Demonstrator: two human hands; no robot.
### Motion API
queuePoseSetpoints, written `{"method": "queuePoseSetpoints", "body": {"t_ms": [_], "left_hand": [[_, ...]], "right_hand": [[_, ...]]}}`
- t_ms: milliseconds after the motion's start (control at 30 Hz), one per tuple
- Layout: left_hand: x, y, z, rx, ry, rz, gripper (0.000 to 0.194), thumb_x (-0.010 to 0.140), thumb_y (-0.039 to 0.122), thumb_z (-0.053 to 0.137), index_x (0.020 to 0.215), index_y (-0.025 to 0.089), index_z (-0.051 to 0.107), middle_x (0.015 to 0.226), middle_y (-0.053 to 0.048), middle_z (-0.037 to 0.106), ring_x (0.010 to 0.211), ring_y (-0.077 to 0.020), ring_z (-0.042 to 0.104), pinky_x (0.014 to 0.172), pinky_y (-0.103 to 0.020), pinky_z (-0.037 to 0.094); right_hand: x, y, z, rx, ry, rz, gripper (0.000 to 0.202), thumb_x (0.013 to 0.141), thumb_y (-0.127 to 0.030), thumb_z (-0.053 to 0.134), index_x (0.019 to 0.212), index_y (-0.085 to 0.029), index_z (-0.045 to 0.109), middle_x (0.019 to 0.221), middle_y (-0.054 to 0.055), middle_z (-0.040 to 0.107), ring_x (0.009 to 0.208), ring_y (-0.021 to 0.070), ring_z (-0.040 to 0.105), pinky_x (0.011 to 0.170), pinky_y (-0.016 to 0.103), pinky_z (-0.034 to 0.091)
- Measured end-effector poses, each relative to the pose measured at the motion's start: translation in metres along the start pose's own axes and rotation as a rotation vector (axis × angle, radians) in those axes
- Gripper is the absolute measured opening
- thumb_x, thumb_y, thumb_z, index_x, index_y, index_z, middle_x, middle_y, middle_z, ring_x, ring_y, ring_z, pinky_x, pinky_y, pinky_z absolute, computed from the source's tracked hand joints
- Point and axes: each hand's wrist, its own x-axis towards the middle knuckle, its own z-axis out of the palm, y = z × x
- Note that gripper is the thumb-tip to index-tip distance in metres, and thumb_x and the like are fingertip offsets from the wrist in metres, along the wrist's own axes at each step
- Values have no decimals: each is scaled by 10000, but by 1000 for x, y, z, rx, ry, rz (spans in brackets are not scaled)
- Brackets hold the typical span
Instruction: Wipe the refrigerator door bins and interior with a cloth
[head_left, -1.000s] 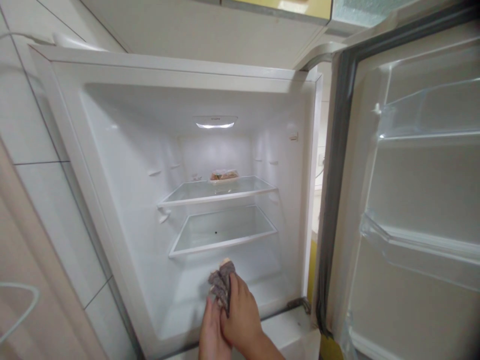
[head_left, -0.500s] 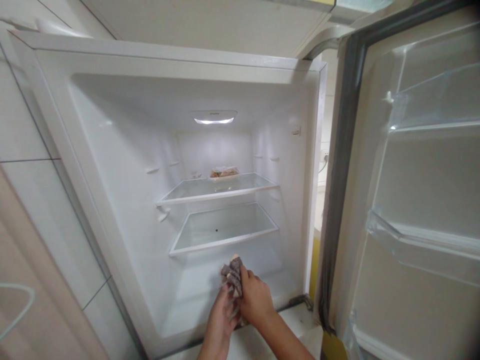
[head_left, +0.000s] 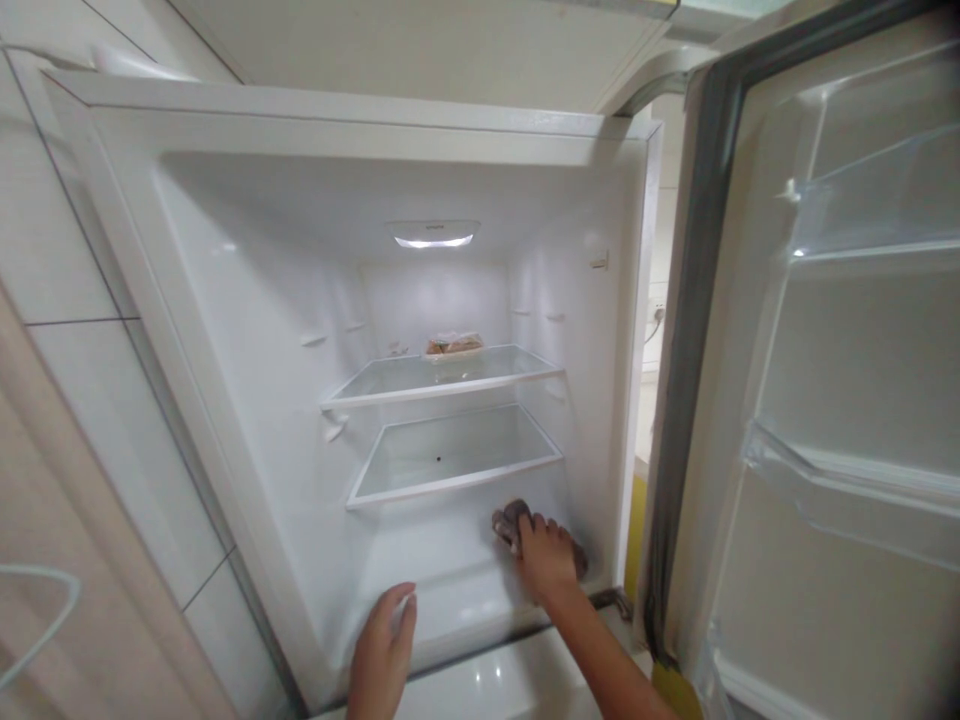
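Observation:
A crumpled grey-brown cloth (head_left: 511,524) is bunched under my right hand (head_left: 547,560), its fingers closed over it. That hand is low inside the open fridge (head_left: 367,120), near the lower right wall. My left hand (head_left: 384,645) holds nothing; its fingers are slightly curved, with the thumb apart. It hovers at the front of the fridge's lower left part, and I cannot tell whether it touches the floor there. Above both hands is the lower glass shelf (head_left: 457,455), which has a small dark spot on it.
On the upper glass shelf (head_left: 390,378) lies a wrapped food package (head_left: 454,344). The fridge door (head_left: 847,370) stands swung out on the right, with clear door bins (head_left: 862,485). A lit lamp (head_left: 433,241) is in the fridge ceiling. A tiled wall (head_left: 112,420) runs along the left.
My hands were together on the cloth and are now apart. The right has carried the cloth right, toward the side wall. The left has let go and moved left and down.

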Motion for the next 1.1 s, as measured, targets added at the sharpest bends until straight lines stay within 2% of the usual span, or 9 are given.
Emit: {"method": "queuePoseSetpoints", "body": {"t_ms": [67,133,267,367,500,700,800,900,1100], "left_hand": [[3,-24,-12,229,46,237,480,858,599,498,1034,222,737,1101,-99,787,1089,-312,722,1022,-529,566],[2,-43,-18,415,90,463,450,921,540,460,1093,215,719,1122,-97,785,1059,-284,739,947,-485,615],[-4,-65,-18,704,214,789,421,964,462,464,1212,179,652,1176,-122,764,1041,-263,743,842,-420,643],[-8,-67,-16,825,258,890,442,975,424,449,1271,134,601,1210,-150,741,1057,-255,728,841,-391,627],[-10,-67,-15,905,284,955,394,966,380,445,1212,124,615,1169,-156,741,1060,-261,713,864,-388,596],[-10,-72,-13,937,326,949,396,948,338,448,1215,87,599,1128,-176,735,1022,-259,704,852,-374,576],[-12,-72,-12,958,324,923,402,946,346,455,1225,93,597,1171,-178,728,1063,-266,694,889,-388,574],[-15,-70,-13,968,313,922,391,949,341,451,1234,116,595,1195,-162,730,1089,-260,689,897,-386,577],[-20,-69,-17,936,276,896,420,943,316,479,1300,112,565,1254,-163,717,1141,-266,678,935,-406,576]], "right_hand": [[-4,-4,13,-6,-30,-23,381,896,-208,572,1264,-128,632,1304,240,658,1194,381,623,1004,563,484],[-10,-17,23,-12,-43,-58,378,928,-207,522,1286,-143,627,1365,228,636,1251,366,598,1054,565,457],[-19,-53,38,46,-73,-172,426,971,-208,417,1358,-168,588,1465,174,590,1352,355,531,1134,570,410],[-21,-78,45,141,-94,-280,488,993,-243,373,1462,-183,493,1525,152,540,1418,360,468,1200,634,320],[-16,-108,47,220,-131,-426,511,1006,-321,361,1506,-239,431,1569,121,495,1471,361,403,1234,722,171],[6,-140,49,304,-247,-553,614,953,-501,467,1512,-255,410,1632,136,392,1499,407,337,1207,740,199],[22,-137,54,272,-197,-543,562,962,-510,470,1494,-334,424,1644,83,386,1470,334,397,1206,676,260],[35,-118,59,196,-150,-463,516,947,-517,534,1444,-390,478,1629,44,411,1441,293,427,1211,616,282],[32,-46,58,97,-56,-191,455,941,-451,614,1328,-216,572,1426,108,565,1251,273,577,1056,546,499]]}}
